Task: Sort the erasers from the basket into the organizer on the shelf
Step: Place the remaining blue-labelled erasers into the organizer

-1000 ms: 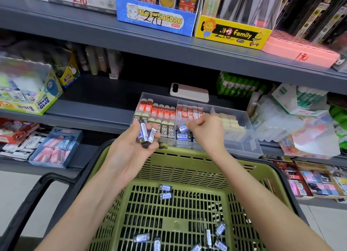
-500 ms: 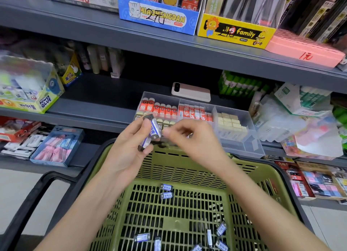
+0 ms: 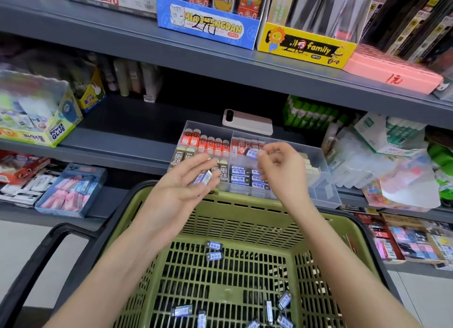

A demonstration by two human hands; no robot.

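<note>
Since the blue-label stock sits in the organizer's (image 3: 326, 190) middle bay, I read the right hand (image 3: 282, 170) as mid-delivery. Its thumb and forefinger pinch one eraser (image 3: 251, 153) above that bay, clear of the stack (image 3: 239, 174) below, with the other fingers loosely curled. The left hand (image 3: 183, 187) is my feeder, I judge. It is palm up with fingers nearly straight, and one spare eraser (image 3: 203, 178) lies loose on them, just in front of the organizer's near wall. That way the right hand can fetch it without a trip down into the basket (image 3: 245, 205). The left hand grips nothing, so a tilt would drop the spare.

Counts: the hands hold two erasers, one each. On the basket floor I make out eight loose erasers (image 3: 215, 255), two near the far wall and six along the bottom edge of view, where more may be cut off. Six red erasers (image 3: 206, 142) stand in the left bay's back row. The 2B row (image 3: 181, 156) in front of them is partly behind the left fingers, so I cannot count it, and the blue stack is partly hidden too.

The organizer sits at the shelf's (image 3: 117, 141) front edge, just beyond the basket's far rim, which keeps each carry short. One phone (image 3: 247, 122) lies behind it.
</note>
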